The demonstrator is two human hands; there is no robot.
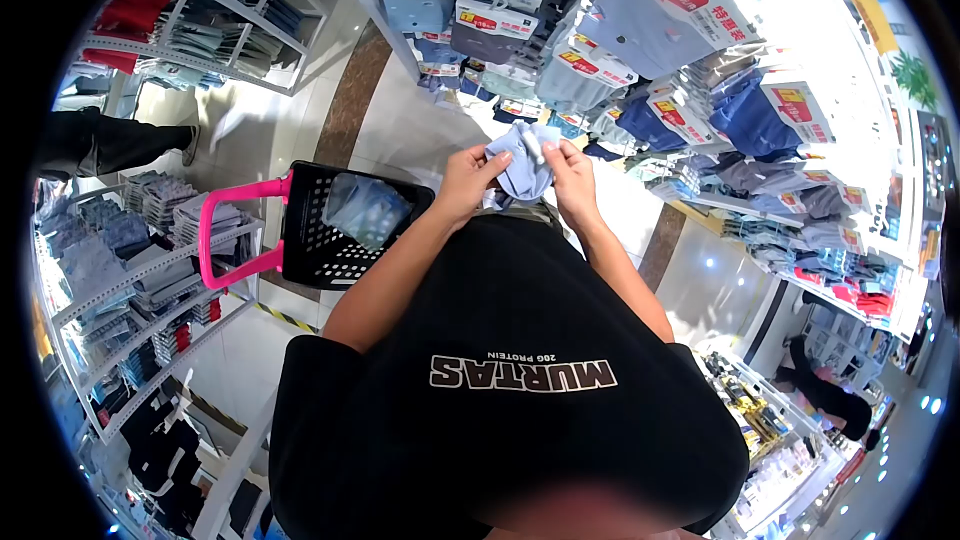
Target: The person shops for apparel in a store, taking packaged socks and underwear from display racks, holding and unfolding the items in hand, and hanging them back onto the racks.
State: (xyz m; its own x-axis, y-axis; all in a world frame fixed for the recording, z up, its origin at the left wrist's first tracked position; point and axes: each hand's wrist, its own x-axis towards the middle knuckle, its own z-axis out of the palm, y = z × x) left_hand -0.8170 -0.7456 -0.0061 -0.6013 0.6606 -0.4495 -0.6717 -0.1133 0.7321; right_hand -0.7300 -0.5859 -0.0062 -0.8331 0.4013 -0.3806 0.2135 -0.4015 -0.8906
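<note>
In front of my chest I hold a light blue cloth item (522, 176) with a small white piece on its upper right. My left hand (468, 183) grips its left edge, thumb on top and fingers curled. On the other side, my right hand (572, 178) pinches the right edge near the white piece. Left of my forearm stands a black basket (305, 230) with a pink handle (212, 230); a packet in clear plastic with blue and greenish contents (366, 210) lies in it.
Racks of hanging packed garments (640, 20) with red and yellow labels rise ahead and to the right. Shelves of folded clothes (130, 280) stand at left. A person's leg (130, 140) shows at far left; another person (830, 400) is at lower right.
</note>
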